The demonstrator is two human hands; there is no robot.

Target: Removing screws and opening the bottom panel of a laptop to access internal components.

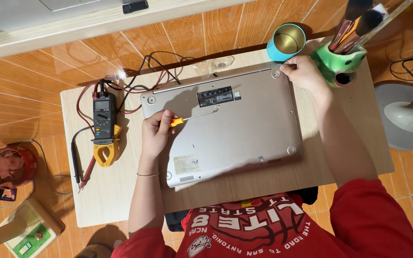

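Observation:
A silver laptop (244,129) lies bottom-up on a small wooden table (115,191). My left hand (156,131) grips a screwdriver (194,117) with an orange handle; its thin shaft points right across the laptop's base toward a dark label. My right hand (304,71) rests on the laptop's far right corner, fingers pinched at the edge beside a corner screw.
A clamp meter (103,124) with red and black leads lies left of the laptop. A teal cup (286,42) and a green pot of brushes (342,59) stand at the far right. A small clear dish (221,62) sits behind the laptop. Tiled floor surrounds the table; a fan base (402,114) stands to the right.

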